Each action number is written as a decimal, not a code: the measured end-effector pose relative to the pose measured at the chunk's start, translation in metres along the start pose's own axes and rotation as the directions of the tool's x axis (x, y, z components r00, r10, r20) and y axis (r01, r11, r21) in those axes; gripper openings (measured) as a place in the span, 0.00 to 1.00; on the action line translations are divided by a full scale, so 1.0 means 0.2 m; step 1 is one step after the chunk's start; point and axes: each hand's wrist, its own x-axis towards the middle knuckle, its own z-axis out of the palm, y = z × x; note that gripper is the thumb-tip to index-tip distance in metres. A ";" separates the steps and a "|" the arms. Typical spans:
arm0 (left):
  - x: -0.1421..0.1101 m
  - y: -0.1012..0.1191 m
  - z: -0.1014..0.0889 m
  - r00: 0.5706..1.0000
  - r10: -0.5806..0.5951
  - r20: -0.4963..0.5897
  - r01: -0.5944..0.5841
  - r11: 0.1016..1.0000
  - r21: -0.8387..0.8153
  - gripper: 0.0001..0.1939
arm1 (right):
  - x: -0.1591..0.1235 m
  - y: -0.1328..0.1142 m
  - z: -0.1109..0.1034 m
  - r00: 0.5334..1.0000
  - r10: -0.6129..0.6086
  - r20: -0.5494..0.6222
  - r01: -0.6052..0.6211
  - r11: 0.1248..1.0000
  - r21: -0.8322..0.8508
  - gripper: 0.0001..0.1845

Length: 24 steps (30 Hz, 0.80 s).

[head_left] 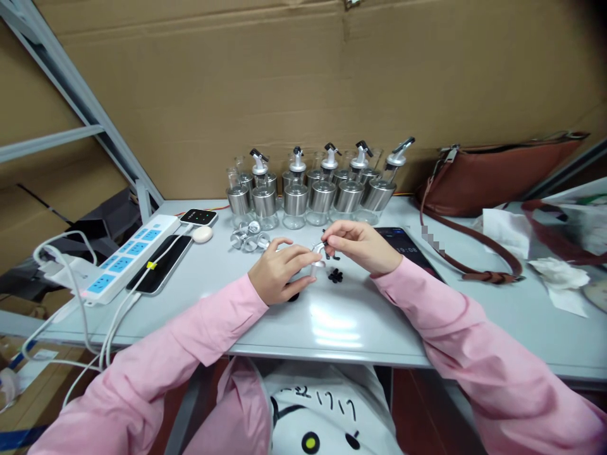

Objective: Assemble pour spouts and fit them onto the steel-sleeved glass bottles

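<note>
My left hand (284, 272) is closed round a silver pourer spout (318, 254), holding it just above the table. The fingertips of my right hand (351, 245) pinch a small black part at the spout's tip; its exact shape is hard to make out. Below the hands lie a cluster of small black pieces (336, 275) and a few black bits partly hidden behind my right fingers. A black round piece (294, 297) shows under my left hand. Several silver caps (248, 236) sit in a pile left of my left hand.
Steel-clad glass bottles (296, 201) stand in rows at the back, several with pourers. On the left are a power strip (128, 259), a phone (161, 264) and white cables. To the right lie another phone (408, 251), a brown bag (493, 180) and crumpled tissues (557, 278).
</note>
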 end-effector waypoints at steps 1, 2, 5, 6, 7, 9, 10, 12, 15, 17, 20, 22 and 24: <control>0.00 0.00 0.00 1.000 -0.001 0.003 0.001 1.000 -0.002 0.13 | 0.00 0.00 0.00 1.000 0.001 -0.002 -0.001 1.000 0.013 0.15; 0.00 0.00 0.00 1.000 -0.003 0.006 0.003 1.000 -0.005 0.13 | 0.00 0.00 0.01 1.000 0.001 -0.004 -0.001 1.000 0.024 0.15; 0.00 0.00 0.01 1.000 -0.007 0.010 0.007 1.000 -0.011 0.13 | 0.00 0.00 0.01 1.000 0.001 0.000 -0.001 0.999 0.038 0.15; -0.01 0.00 0.01 1.000 -0.007 0.011 0.007 1.000 -0.014 0.13 | 0.00 0.00 0.01 1.000 0.001 0.003 -0.002 0.999 0.036 0.15; -0.01 0.00 0.01 1.000 -0.007 0.012 0.007 1.000 -0.018 0.13 | 0.00 0.00 0.01 1.000 0.002 0.004 -0.002 0.999 0.032 0.14; -0.01 0.00 0.01 1.000 -0.007 0.019 0.008 1.000 -0.024 0.13 | 0.00 0.00 0.01 1.000 0.008 0.001 -0.008 1.000 0.024 0.14; -0.01 0.00 0.01 1.000 -0.009 0.024 0.009 1.000 -0.026 0.14 | 0.00 0.00 0.01 1.000 0.013 0.000 -0.013 1.000 0.023 0.14; -0.01 0.00 0.01 0.999 -0.011 0.031 0.012 1.000 -0.028 0.14 | 0.00 0.00 0.00 1.000 0.023 0.001 -0.023 0.999 0.030 0.14; -0.01 0.00 0.01 1.000 -0.006 0.026 0.006 1.000 -0.019 0.13 | 0.00 0.00 -0.01 1.000 0.030 0.007 -0.030 0.998 0.047 0.14; -0.01 0.00 0.01 1.000 0.001 0.022 -0.001 1.000 -0.006 0.13 | 0.00 0.00 -0.01 0.999 0.035 0.001 -0.035 0.998 0.058 0.13; -0.01 0.00 0.01 1.000 0.002 0.024 -0.002 1.000 0.012 0.13 | 0.00 0.00 0.00 0.999 0.048 -0.021 -0.046 0.995 0.084 0.14; -0.01 0.00 0.01 1.000 -0.002 0.031 0.002 1.000 0.016 0.14 | 0.00 0.00 0.00 0.997 0.062 -0.036 -0.058 0.992 0.116 0.13; -0.01 0.00 0.01 0.999 -0.003 0.036 0.003 1.000 0.013 0.14 | 0.00 0.01 0.01 0.995 0.088 -0.040 -0.080 0.984 0.162 0.13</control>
